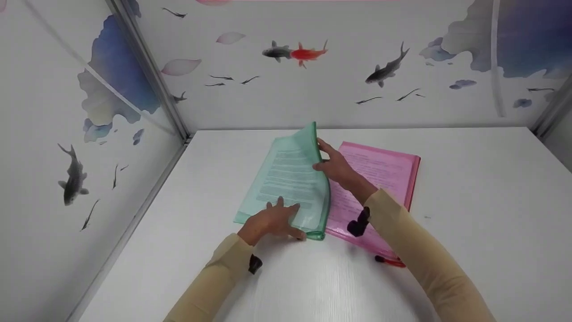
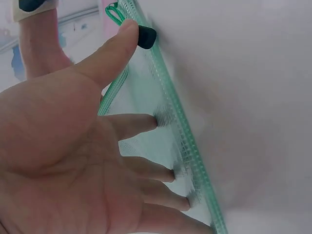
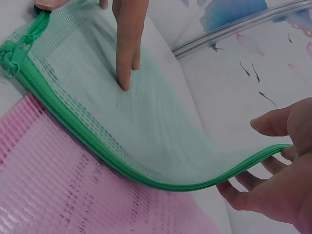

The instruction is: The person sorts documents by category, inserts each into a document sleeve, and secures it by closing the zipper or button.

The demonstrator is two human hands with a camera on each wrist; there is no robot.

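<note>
A translucent green zipper document pouch [image 1: 290,179] with printed sheets inside lies on the white table, its far right corner raised. My left hand [image 1: 275,219] rests spread on its near part, fingers straight. In the left wrist view, the left thumb [image 2: 114,48] is by the black tab [image 2: 147,37] of the zipper cord. My right hand [image 1: 337,167] holds up the zipped right edge, fingers under it and thumb above. The green zipper [image 3: 146,183] bows in the right wrist view. Partly beneath my right arm lies a pink zipper pouch [image 1: 380,179] with printed sheets.
The pink pouch's red cord [image 1: 393,263] hangs off its near right corner. White walls with painted fish stand behind and to the left of the table [image 1: 473,201]. Each wrist bears a small black device [image 1: 359,222].
</note>
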